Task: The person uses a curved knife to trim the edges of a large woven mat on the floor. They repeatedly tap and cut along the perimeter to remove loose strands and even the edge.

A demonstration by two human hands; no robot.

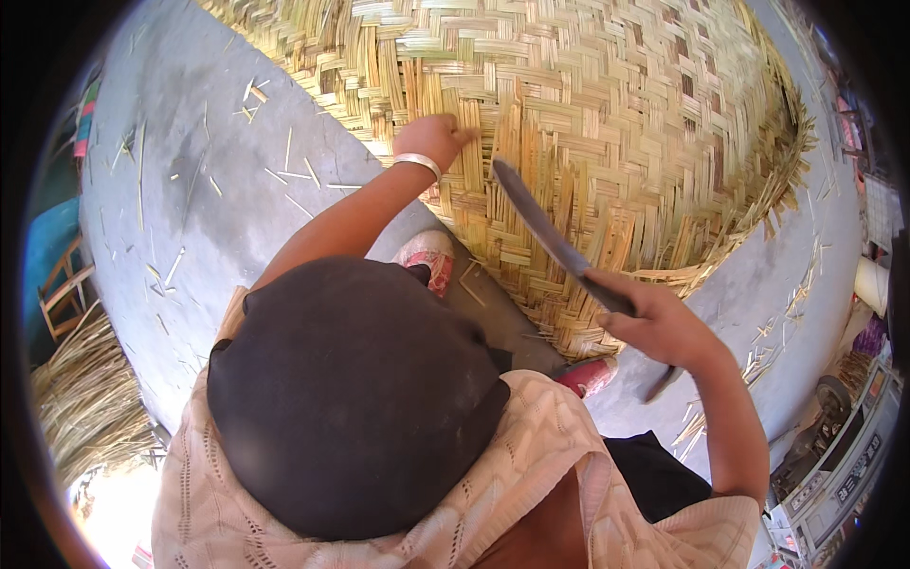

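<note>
A large woven bamboo basket [607, 104] lies on the grey concrete floor [190, 209] and fills the upper middle of the view. My left hand [434, 136], with a silver bangle on the wrist, presses on the woven strips near the basket's lower left wall. My right hand [654, 322] grips the handle of a long dark knife [540, 223], its blade angled up and left over the weave. Between the two hands, loose upright strips stand out of the weave. My feet in pink shoes [428, 256] rest against the basket's edge.
Short bamboo offcuts [284, 171] lie scattered on the floor at the left and along the basket's right side. A pile of thin bamboo strips [85, 398] sits at the lower left beside a wooden stool [62, 294]. Cluttered objects line the right edge.
</note>
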